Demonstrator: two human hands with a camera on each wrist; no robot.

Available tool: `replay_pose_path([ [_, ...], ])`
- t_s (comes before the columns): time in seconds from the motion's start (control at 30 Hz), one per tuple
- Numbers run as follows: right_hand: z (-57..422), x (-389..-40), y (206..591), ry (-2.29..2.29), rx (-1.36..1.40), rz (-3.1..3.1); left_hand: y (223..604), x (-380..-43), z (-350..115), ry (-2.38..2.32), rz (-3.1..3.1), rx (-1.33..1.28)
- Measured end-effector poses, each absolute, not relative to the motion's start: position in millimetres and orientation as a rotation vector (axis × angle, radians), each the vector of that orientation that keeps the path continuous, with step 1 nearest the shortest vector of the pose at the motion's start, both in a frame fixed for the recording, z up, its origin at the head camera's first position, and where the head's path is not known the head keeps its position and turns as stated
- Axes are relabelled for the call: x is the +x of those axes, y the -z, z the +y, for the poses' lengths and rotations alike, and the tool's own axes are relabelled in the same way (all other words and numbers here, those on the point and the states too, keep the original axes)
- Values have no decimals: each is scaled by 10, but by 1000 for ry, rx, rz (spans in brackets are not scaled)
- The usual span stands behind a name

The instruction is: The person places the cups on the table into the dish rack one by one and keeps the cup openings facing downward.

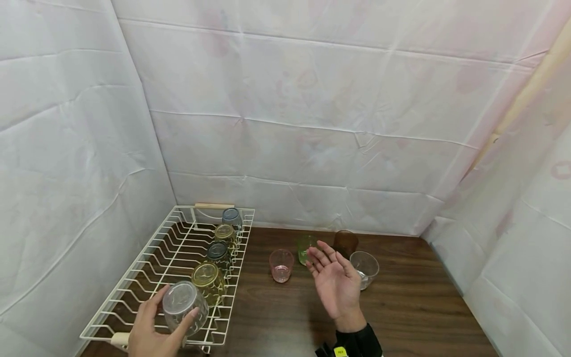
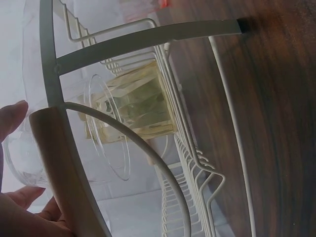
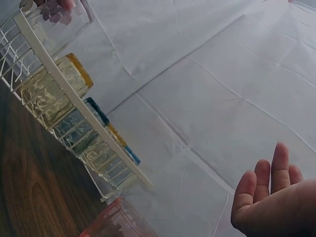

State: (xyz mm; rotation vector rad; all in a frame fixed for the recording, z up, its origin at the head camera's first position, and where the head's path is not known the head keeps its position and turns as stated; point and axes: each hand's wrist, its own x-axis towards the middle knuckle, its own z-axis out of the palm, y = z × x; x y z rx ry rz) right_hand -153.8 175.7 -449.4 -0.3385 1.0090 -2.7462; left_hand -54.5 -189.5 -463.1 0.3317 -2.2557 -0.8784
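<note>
My left hand (image 1: 153,327) grips a clear glass (image 1: 185,307), bottom up, at the near end of the white wire dish rack (image 1: 147,263). In the left wrist view, thumb and fingers lie around the base of this glass, its rim toward the rack. Right behind it stands an upturned yellow glass (image 1: 208,282). My right hand (image 1: 335,285) hovers over the table, palm up, fingers loosely extended and holding nothing. Close by it are a clear glass (image 1: 367,267), a brown glass (image 1: 345,242) and a partly hidden green glass (image 1: 304,248).
Farther back along the rack's right side sit an upturned dark glass (image 1: 218,254), a pale yellow glass (image 1: 225,233) and a blue glass (image 1: 232,217). A pink glass (image 1: 281,265) stands upright on the wooden table (image 1: 415,307). White sheeting (image 1: 312,99) encloses the back and sides.
</note>
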Motion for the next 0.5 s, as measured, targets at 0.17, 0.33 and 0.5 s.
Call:
replay_pose_path([
  [0.17, 1764, -1534, 4494, 2754, -349, 1000, 4673, -555, -1905, 861, -2234, 285],
  [0.33, 1765, -1533, 4493, 2759, -345, 1000, 4691, -571, -1917, 797, -2253, 261],
  [0.5, 1771, -1531, 4493, 2759, -351, 992, 4707, -570, -1931, 734, -2265, 226],
])
